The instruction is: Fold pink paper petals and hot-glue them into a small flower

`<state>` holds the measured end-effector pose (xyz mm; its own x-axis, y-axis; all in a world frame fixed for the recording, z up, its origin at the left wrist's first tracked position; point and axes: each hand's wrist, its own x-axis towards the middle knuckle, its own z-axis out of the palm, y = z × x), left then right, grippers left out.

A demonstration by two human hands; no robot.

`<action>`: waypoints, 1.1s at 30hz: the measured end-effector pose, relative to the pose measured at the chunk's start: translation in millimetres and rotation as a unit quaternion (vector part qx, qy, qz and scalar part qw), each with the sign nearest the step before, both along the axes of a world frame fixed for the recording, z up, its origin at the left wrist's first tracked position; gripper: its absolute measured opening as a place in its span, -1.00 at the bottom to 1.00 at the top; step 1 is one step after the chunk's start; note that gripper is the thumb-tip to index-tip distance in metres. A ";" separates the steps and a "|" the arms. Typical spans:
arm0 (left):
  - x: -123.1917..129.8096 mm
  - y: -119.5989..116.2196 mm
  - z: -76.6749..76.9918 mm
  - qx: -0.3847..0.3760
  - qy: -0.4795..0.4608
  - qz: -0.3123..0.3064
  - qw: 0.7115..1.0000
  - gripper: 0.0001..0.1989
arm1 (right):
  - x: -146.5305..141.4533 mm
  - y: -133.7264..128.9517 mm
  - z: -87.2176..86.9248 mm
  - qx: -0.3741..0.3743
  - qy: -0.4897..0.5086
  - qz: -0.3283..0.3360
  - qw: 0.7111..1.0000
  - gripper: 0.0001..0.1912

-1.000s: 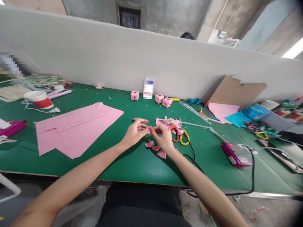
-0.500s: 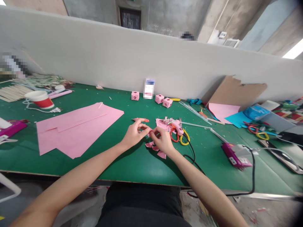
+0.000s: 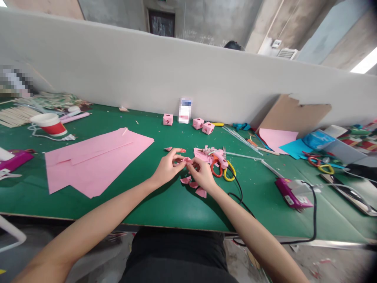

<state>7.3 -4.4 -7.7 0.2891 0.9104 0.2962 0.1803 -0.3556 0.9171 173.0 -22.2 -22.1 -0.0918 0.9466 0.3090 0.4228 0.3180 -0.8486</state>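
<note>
My left hand (image 3: 164,169) and my right hand (image 3: 204,175) each pinch the small pink paper piece (image 3: 187,160) between thumb and fingers, the fingertips nearly meeting. Taking the pink glue gun (image 3: 220,158) as my mark, I have the piece to its left, above the green table (image 3: 153,214). I'd judge a light pinch best: paper this small would crumple if I squeezed hard, so any crease should be pressed gently from both sides, edges lined up first. My right wrist ought to keep clear of the loose pink pieces (image 3: 201,192), left of the gun and nearer me, and of the black cord (image 3: 242,190) on its near side. The pink paper cubes (image 3: 208,127) sit beyond the gun, out of my way
</note>
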 end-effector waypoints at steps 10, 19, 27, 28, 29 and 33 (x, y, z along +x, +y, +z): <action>0.0 -0.5 0.2 0.026 0.022 0.015 0.999 -0.66 | -0.9 0.0 -4.0 -0.013 -0.001 0.014 1.000 -0.71; -2.6 3.6 1.2 0.011 0.001 0.052 0.999 -0.68 | -4.7 -7.7 5.0 0.003 -0.027 -0.002 1.000 -0.75; -1.7 0.3 1.3 0.073 0.065 0.050 0.994 -0.69 | -3.3 -5.0 1.1 0.062 -0.061 -0.016 0.996 -0.74; -1.8 0.5 1.0 0.077 0.059 0.050 0.994 -0.69 | -3.6 -5.0 0.2 0.058 -0.061 -0.013 0.996 -0.74; -1.9 0.8 0.5 0.081 0.050 0.047 0.994 -0.69 | -4.0 -5.2 -0.6 0.049 -0.057 -0.009 0.997 -0.74; -1.9 2.2 -1.8 0.091 0.028 0.030 0.995 -0.70 | -5.4 -5.3 -3.2 -0.008 -0.014 0.005 1.000 -0.71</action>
<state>5.4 -2.1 -9.5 0.2570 0.8590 0.4427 0.2555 -0.5022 0.8261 167.7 -27.4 -25.2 -0.1095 0.9505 0.2908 0.4435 0.3085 -0.8415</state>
